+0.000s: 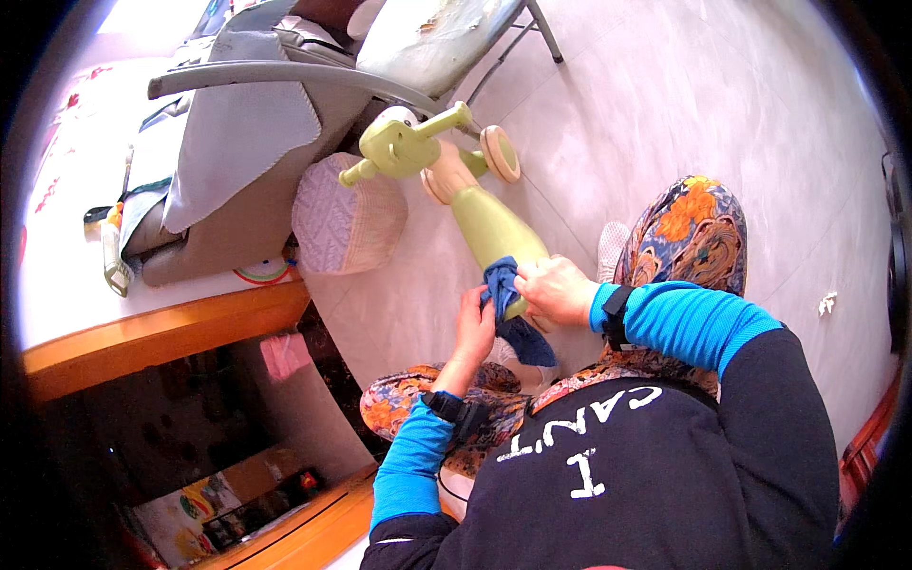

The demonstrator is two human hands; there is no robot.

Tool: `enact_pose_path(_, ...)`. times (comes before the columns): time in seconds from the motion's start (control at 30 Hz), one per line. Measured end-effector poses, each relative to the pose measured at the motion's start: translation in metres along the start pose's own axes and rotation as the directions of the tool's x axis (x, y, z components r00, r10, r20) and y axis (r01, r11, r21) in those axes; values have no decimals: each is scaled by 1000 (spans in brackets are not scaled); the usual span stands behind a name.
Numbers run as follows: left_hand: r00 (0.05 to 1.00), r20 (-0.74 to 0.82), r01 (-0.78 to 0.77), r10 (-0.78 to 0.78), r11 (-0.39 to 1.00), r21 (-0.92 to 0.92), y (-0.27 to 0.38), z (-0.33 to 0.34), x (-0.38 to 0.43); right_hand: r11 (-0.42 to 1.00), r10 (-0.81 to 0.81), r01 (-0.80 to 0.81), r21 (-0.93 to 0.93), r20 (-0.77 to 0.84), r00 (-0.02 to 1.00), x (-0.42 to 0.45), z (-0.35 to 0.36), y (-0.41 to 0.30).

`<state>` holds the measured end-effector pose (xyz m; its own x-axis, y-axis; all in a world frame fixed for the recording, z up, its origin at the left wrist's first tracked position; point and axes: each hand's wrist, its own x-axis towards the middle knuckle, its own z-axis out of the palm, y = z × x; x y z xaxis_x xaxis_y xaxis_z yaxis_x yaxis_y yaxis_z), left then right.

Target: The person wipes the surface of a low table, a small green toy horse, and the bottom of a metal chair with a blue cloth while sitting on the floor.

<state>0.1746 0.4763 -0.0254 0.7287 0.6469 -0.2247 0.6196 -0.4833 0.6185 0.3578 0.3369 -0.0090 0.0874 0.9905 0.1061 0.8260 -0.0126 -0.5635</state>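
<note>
A pale green children's ride-on toy (496,222) stands on the floor in front of my knees. Its head has an eye and two handlebar grips, and its wheels (501,154) are cream-rimmed. A crumpled dark blue cloth (501,279) lies over the rear end of the seat, with a part of it hanging down below. My right hand (559,288) grips the cloth's right side, its knuckles close against the seat. From the left, my left hand (474,329) holds the cloth's other edge in its fingers. The toy's rear underside is mostly hidden by hands and cloth.
A knit-covered pouf (348,214) stands beside the toy's head. Behind it are a grey covered seat (239,153) and a worn folding chair (438,43). At left, a wood-edged white surface (171,324) carries a bottle (114,260). White scraps (827,303) lie on the floor at right.
</note>
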Motion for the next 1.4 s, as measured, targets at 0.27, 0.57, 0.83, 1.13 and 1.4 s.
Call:
enact_pose_path(0.27, 993, -110, -10, -33, 931, -365, 26, -12, 0, 976, 63, -80, 203, 89, 994, 6, -8, 4)
enact_pose_path(0.57, 901, 194, -172, 389, 730, -661, 116, -23, -13, -480, 84, -138, 866, 201, 976, 21, -15, 15)
enact_pose_path(0.83, 952, -47, -265, 302, 891, 368, 94, 0, 3, -527, 498, 339, 779, -40, 866, 44, -48, 40)
enact_pose_path(1.13, 864, 357, -487, 355, 769, 414, 44, 21, -19, 47, 787, 594, 803, -396, 474, 44, -81, 51)
enact_pose_path(1.4, 833, 464, -490, 300, 790, 368, 73, 43, -102, 977, -187, 67, -200, -670, 718, 54, -108, 20)
